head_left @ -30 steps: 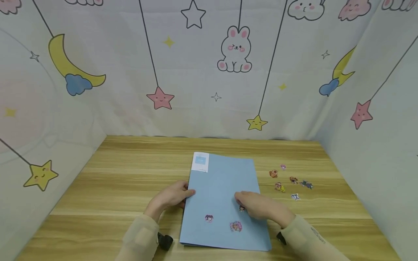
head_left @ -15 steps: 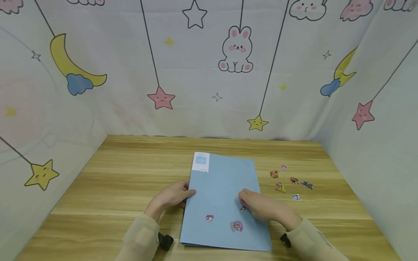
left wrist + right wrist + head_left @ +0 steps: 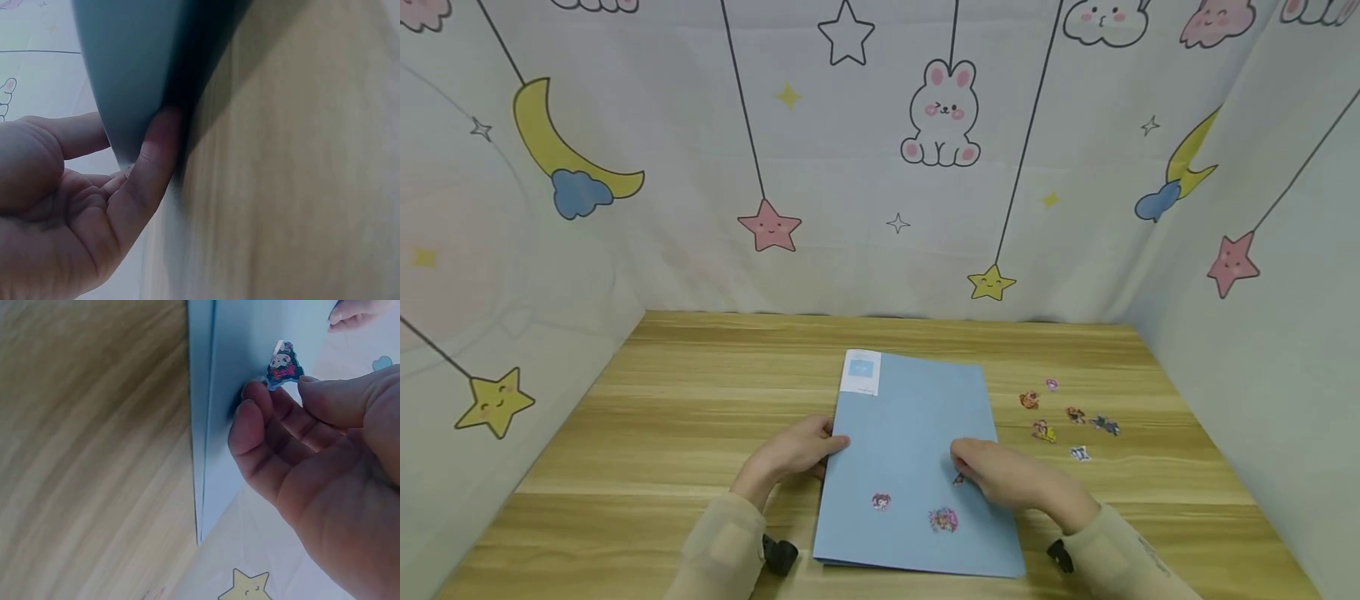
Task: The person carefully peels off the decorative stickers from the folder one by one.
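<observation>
A light blue folder [image 3: 910, 417] lies flat on the wooden table, a white label at its top left corner. My left hand [image 3: 797, 446] grips its left edge, the thumb on the cover and the fingers beneath; in the left wrist view the hand [image 3: 81, 200] has the cover's edge between them. Over the folder's right half, my right hand [image 3: 1000, 473] pinches a small cartoon sticker [image 3: 284, 365] between thumb and fingertips, close to the cover. Two other stickers sit lower on the cover: a dark-haired figure [image 3: 881, 502] and a larger pinkish one [image 3: 943, 520].
Several loose cartoon stickers, among them a yellow one [image 3: 1043, 431] and a bluish one [image 3: 1105, 425], lie on the table [image 3: 715, 375] right of the folder. A patterned white curtain [image 3: 850, 158] surrounds the table at the back and sides.
My right hand has shifted slightly to the right, and the sticker beside its thumb shows at a changed angle. The left hand and folder have stayed in place.
</observation>
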`<state>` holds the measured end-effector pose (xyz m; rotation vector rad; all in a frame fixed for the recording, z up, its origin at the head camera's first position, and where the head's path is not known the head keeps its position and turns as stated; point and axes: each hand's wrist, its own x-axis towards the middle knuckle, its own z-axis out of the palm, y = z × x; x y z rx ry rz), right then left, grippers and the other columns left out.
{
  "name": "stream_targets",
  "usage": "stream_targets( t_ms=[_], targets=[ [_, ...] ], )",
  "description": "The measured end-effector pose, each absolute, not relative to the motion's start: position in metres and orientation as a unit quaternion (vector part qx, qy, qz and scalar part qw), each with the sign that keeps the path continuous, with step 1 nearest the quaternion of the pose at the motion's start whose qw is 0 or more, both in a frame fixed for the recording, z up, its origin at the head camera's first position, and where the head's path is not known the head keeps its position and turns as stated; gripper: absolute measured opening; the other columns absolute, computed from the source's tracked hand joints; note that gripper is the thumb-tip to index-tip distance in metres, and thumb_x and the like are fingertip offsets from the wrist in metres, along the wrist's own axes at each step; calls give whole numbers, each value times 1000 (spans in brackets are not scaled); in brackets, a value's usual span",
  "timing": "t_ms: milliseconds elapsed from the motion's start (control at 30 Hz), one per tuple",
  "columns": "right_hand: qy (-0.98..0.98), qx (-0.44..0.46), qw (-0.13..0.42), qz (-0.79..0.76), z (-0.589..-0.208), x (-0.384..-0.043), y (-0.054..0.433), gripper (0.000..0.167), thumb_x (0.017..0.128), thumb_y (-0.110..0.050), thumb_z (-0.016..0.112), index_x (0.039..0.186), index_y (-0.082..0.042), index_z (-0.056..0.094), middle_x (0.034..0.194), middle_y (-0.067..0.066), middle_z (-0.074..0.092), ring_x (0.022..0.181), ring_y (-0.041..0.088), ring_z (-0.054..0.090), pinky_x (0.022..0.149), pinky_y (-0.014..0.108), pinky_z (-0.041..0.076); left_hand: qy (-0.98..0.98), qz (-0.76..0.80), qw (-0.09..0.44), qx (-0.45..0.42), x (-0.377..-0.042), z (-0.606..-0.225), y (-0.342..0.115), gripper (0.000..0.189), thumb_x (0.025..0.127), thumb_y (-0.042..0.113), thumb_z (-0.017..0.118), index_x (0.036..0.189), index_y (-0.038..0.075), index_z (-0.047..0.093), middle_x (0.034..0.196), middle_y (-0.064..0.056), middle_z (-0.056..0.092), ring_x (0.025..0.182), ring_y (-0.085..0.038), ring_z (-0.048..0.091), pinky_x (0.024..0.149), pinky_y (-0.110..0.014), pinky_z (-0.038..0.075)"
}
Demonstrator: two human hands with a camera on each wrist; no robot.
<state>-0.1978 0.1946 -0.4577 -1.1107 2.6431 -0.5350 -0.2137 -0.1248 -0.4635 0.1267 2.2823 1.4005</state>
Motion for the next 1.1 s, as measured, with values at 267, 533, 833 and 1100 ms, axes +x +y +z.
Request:
stream_targets(
  t_ms=[267,533,833,1100],
  targets=[
    [903,-357,118,-208,-461,-201,194,9,98,-7,58,96,-13,52,80,-9,48,72,7,47,64,25,44,832,504,228,48,-214,-464,-125,21,100,12,57,112,-5,58,91,-11,63,78,-19,64,67,-35,55],
    [910,-358,95,-189,-462,-199,194,12,94,-8,65,88,-14,57,79,-10,50,71,6,47,64,26,45,832,503,228,47,-215,-465,-125,21,100,13,57,111,-5,58,91,-11,63,79,-19,64,67,-34,55],
    [907,-360,82,-201,-456,-196,195,15,93,-7,66,84,-15,57,78,-12,52,70,5,47,63,26,45,832,502,229,46,-215,-464,-125,22,100,13,57,112,-5,58,91,-11,63,78,-19,64,67,-35,55],
    [907,-340,85,-233,-444,-193,199,15,92,-3,64,85,-15,60,79,-11,55,71,5,50,63,26,46,832,503,229,42,-215,-464,-125,20,100,12,56,111,-5,58,91,-11,64,77,-19,64,67,-35,55]
  ],
)
